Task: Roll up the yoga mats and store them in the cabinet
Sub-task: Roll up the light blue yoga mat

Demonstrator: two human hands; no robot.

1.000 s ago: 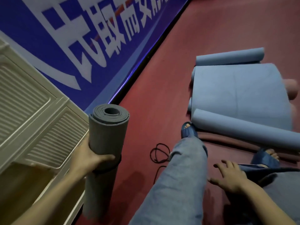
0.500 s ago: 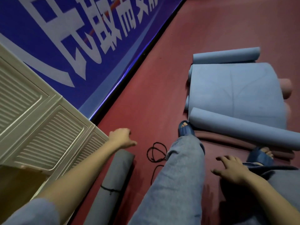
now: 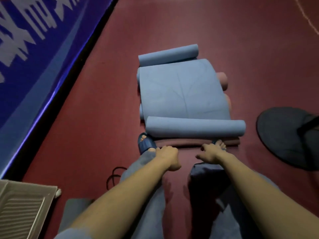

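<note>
**Reaching for the dark red mat**

Left hand (image 3: pixel 166 155) curled, knuckles up, at the near edge of the dark red mat (image 3: pixel 198 144); whether gripping that edge or only resting on it, impossible to tell. Right hand (image 3: pixel 209 153) just beside, fingers loosely bent and spread, holding nothing that showed. Both set apart across the mat's width, between two feet in blue sandals (image 3: pixel 145 144).

Beyond, lying over the red one, a blue mat (image 3: pixel 183 90) flat in the middle with a curl at each end. Pink rolls (image 3: pixel 222 80) peeking out at its right side. A grey rolled mat (image 3: pixel 76 211) on the floor at lower left, just beside the cabinet door (image 3: pixel 22 209), not yet stored.

Step in hand, by judgement: starting the next roll. Next move likely called for a firm pinch on the edge with both hands, then an even, tight turn forward.
</note>
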